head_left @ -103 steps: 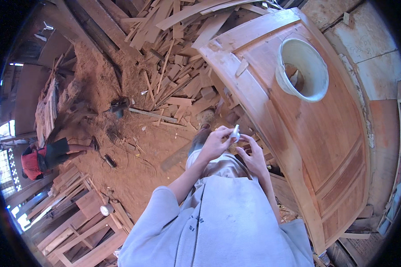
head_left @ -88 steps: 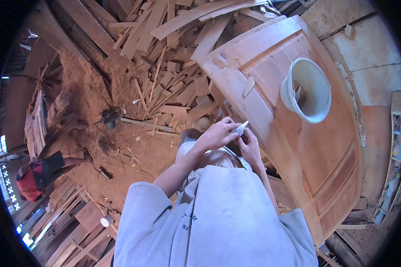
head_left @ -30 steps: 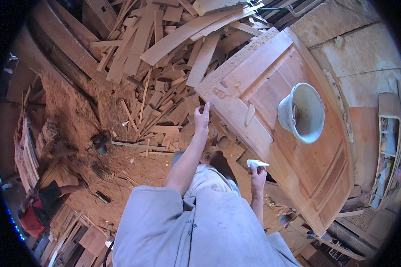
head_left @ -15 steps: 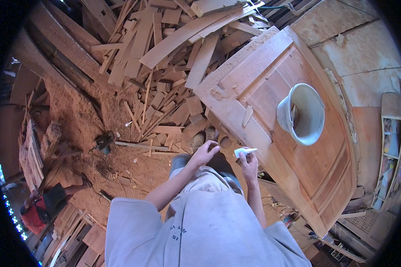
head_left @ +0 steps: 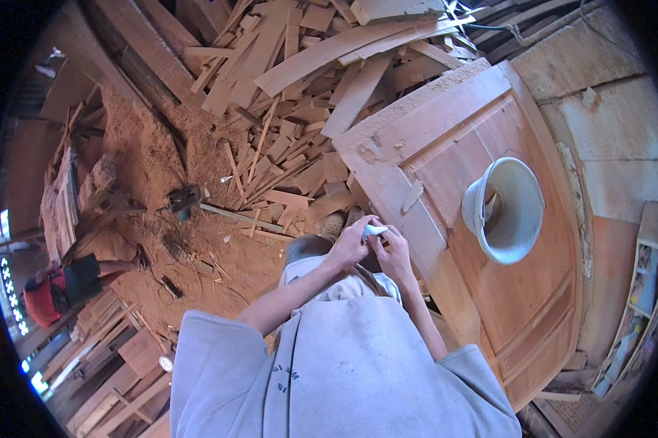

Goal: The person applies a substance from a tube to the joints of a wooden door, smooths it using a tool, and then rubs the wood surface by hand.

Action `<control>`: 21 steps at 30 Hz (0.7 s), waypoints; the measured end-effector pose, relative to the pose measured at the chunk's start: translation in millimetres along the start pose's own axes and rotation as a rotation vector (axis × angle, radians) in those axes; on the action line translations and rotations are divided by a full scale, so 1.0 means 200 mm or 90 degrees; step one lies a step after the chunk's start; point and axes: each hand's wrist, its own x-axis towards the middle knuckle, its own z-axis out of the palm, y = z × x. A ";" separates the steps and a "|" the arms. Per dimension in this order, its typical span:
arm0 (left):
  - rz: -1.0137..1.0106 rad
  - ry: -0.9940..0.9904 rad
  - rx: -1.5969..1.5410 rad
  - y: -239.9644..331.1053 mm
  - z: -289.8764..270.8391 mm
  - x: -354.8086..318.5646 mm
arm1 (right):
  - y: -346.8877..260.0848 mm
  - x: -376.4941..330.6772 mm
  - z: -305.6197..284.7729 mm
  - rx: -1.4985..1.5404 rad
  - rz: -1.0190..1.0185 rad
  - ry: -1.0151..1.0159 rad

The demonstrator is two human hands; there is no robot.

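My two hands meet in front of my body around a small white squeeze bottle (head_left: 375,230) with a narrow tip. My left hand (head_left: 352,244) has its fingers closed at the bottle's left end. My right hand (head_left: 393,254) pinches the bottle from the other side, its fingertips just under it. Fingers cover part of the bottle. Close by on the right lies a wooden panel door (head_left: 457,288), with a loose wood chip (head_left: 412,197) on its frame. A whitish bucket (head_left: 515,252) sits on the door, something brown inside it.
Offcuts (head_left: 300,157) lie heaped ahead of me. Sawdust covers the floor (head_left: 249,266), where a dark tool or machine part (head_left: 183,201) lies. Another person in red (head_left: 44,301) is at the far left, near stacked boards (head_left: 124,365). A shelf box (head_left: 639,292) with bottles stands far right.
My left hand has moved over to the bottle, which only my right hand held before. The right hand has shifted left, and the whole view has turned slightly.
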 end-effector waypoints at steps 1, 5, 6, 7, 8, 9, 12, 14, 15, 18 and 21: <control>-0.001 0.012 0.004 0.01 0.00 0.01 | 0.02 0.03 -0.01 -0.020 -0.006 -0.025; 0.042 0.142 -0.010 -0.03 0.03 0.04 | 0.02 0.10 -0.02 0.103 -0.030 0.009; 0.005 0.158 -0.092 -0.07 0.03 0.05 | 0.01 0.08 -0.03 0.150 0.021 -0.011; -0.030 0.178 -0.172 -0.11 0.03 0.07 | 0.02 0.07 -0.03 0.154 0.016 -0.020; -0.004 0.245 -0.201 -0.09 0.05 0.09 | 0.05 0.04 -0.05 0.180 0.063 0.007; -0.049 0.268 -0.223 -0.07 0.03 0.09 | 0.09 0.00 -0.06 0.207 0.110 0.036; -0.056 0.440 -0.220 -0.27 -0.01 0.11 | 0.28 -0.11 -0.06 0.226 0.223 -0.007; -0.126 0.474 -0.394 -0.25 -0.04 0.17 | 0.39 -0.22 -0.08 0.272 0.312 -0.011; -0.143 0.487 -0.436 -0.28 -0.07 0.20 | 0.41 -0.27 -0.08 0.267 0.355 0.002; -0.135 0.522 -0.428 -0.34 -0.10 0.33 | 0.46 -0.42 -0.08 0.162 0.401 0.019; -0.188 0.591 -0.448 -0.25 -0.03 0.51 | 0.60 -0.59 -0.04 0.289 0.543 0.083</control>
